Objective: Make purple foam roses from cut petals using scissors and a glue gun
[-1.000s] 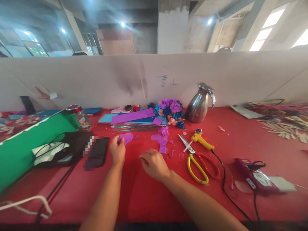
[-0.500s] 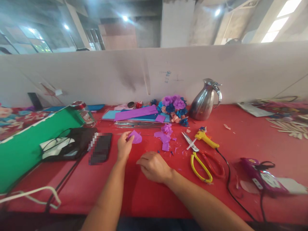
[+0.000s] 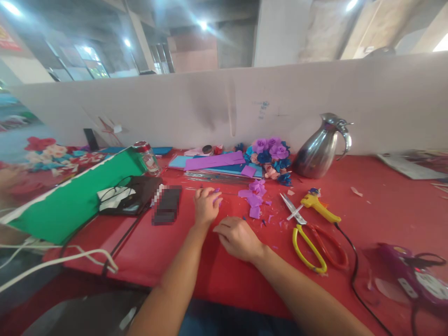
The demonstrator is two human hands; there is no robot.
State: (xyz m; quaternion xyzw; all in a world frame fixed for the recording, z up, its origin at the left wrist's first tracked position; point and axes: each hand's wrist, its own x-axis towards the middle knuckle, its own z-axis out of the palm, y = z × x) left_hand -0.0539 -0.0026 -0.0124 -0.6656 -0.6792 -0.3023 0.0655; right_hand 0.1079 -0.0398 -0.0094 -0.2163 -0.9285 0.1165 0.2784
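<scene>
Left of scissors (image 3: 297, 224): left hand (image 3: 206, 207), fingers clamped on purple piece (image 3: 216, 190), mostly hidden; right hand (image 3: 241, 239), nearer scissors, fingers curled together.

Across the middle: low, off-white, flat partition (image 3: 154, 105), small blue-green writing (image 3: 263, 109) on its face.
Top of frame: dark grey ceiling (image 3: 229, 10), glowing white lamps (image 3: 204, 25).
Upper left: pale, bluish-white paned window (image 3: 93, 60).
Top, right of centre: broad, pale grey, upright pillar (image 3: 280, 32).
Upper centre: flat tan panel (image 3: 194, 52), beyond the partition.
Lower half: wide, flat red table (image 3: 385, 212).
</scene>
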